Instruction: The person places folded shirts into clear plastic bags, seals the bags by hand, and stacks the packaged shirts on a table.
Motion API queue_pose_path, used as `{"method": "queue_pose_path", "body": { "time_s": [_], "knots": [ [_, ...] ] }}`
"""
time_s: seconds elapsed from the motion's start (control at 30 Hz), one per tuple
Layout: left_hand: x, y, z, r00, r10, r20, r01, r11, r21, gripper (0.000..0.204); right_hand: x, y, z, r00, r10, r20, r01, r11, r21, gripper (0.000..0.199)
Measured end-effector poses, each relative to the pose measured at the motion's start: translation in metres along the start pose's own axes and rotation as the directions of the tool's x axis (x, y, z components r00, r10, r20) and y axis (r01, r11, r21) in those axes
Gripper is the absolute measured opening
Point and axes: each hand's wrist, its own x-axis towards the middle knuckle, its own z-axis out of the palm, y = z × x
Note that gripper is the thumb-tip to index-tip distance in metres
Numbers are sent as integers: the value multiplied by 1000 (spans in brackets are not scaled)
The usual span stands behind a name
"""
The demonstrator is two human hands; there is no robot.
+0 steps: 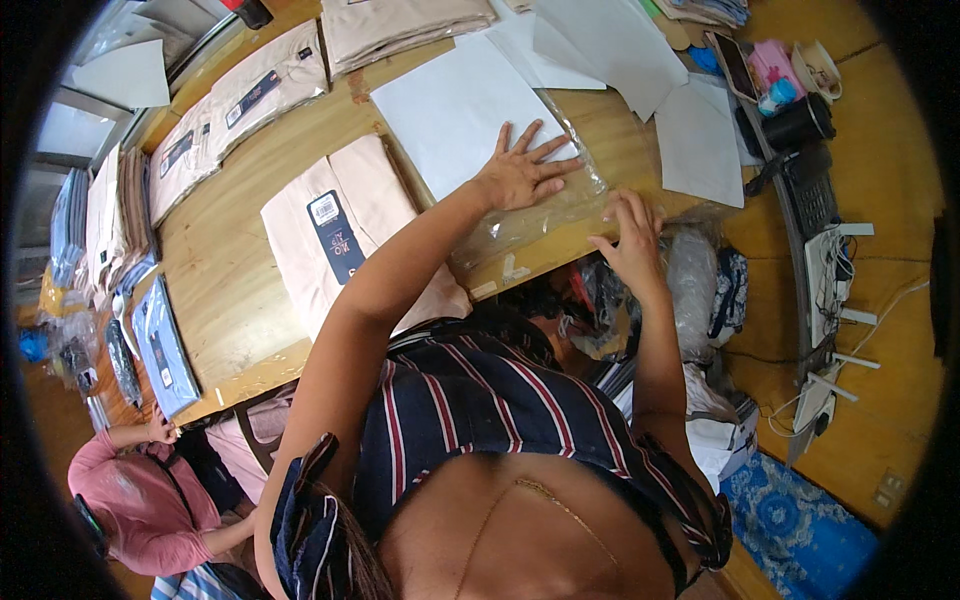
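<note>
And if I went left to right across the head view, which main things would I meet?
Flat, light-blue folded garment → pale-pink folded shirt with a dark label → the person's left hand, fingers spread → the person's right hand → black desk phone with a keypad.

five left fingers (548, 187), one coworker (145, 495), one necklace (531, 486)

i'm looking down on a wooden bench (225, 285), its top catching a pale sheen toward the left edge. past its far left corner i see pale panels (60, 125) set in grey framing. off the right edge stands a yellow-brown, wood-toned wall (890, 180) with a socket (888, 488).
</note>
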Motion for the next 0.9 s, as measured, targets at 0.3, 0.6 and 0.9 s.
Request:
{"method": "queue_pose_path", "body": {
  "time_s": [0.3, 0.6, 0.9],
  "knots": [
    [-29, -28, -4, 990, -131, -51, 136, 983, 119, 40, 46, -37, 32, 949, -207, 240, 264, 936, -234, 24],
    [-29, -31, 2, 989, -122, -78, 131, 983, 127, 43, 29, -31, 35, 978, -190, 88, 193, 981, -25, 9],
    [-28, -24, 2, 985, -155, -77, 165, 972, 165, 43, 19, -60, 25, 986, -165, -36, 155, 968, -196, 49]
  ]
}}
